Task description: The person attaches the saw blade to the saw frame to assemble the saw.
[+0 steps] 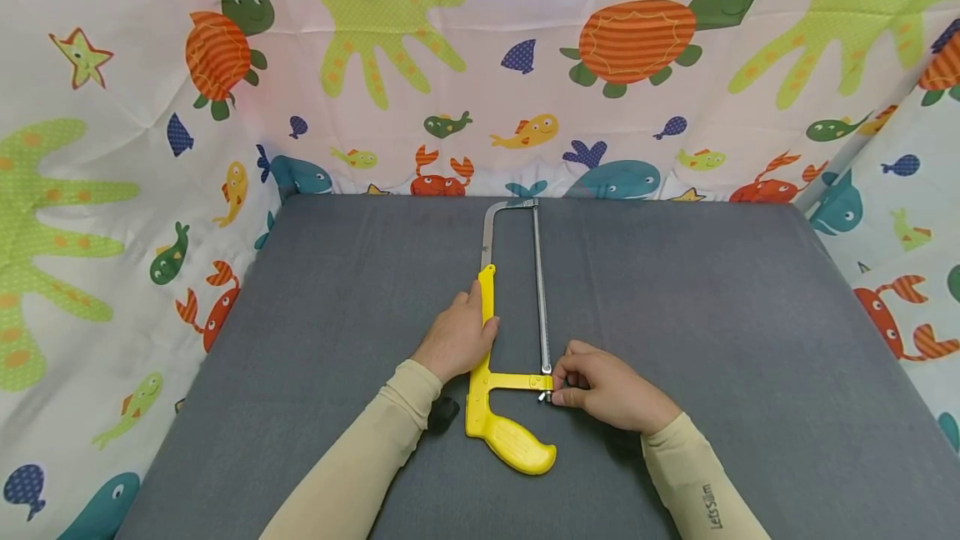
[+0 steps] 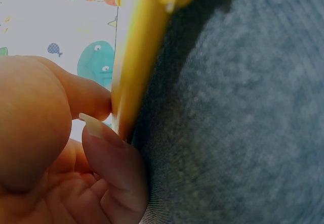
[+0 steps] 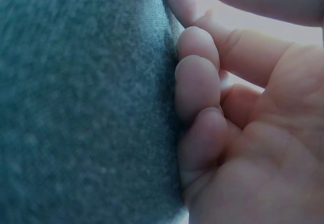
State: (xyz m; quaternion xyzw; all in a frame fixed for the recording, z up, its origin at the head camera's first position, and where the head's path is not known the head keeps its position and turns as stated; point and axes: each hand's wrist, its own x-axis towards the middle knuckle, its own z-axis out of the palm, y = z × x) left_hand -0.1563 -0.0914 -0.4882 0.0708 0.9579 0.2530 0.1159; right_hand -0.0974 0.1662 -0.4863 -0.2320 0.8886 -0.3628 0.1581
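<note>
A hacksaw (image 1: pixel 517 442) with a yellow frame and handle lies on the grey surface, its silvery bow pointing away from me. My left hand (image 1: pixel 456 338) grips the frame above the handle, thumb on its right side. In the left wrist view the yellow frame (image 2: pixel 144 52) runs up past the thumb. At the near end of the blade (image 1: pixel 541 290), my right hand (image 1: pixel 611 387) pinches around the tip of the yellow crossbar (image 1: pixel 517 382) and the small metal wing nut (image 1: pixel 545 397). Its curled fingers (image 3: pixel 197 90) fill the right wrist view, where the saw is hidden.
The grey cloth-covered table (image 1: pixel 360 273) extends to both sides of the saw. A white curtain (image 1: pixel 480 48) printed with sea animals closes off the back and sides. A small black object (image 1: pixel 443 414) shows beside the left wrist.
</note>
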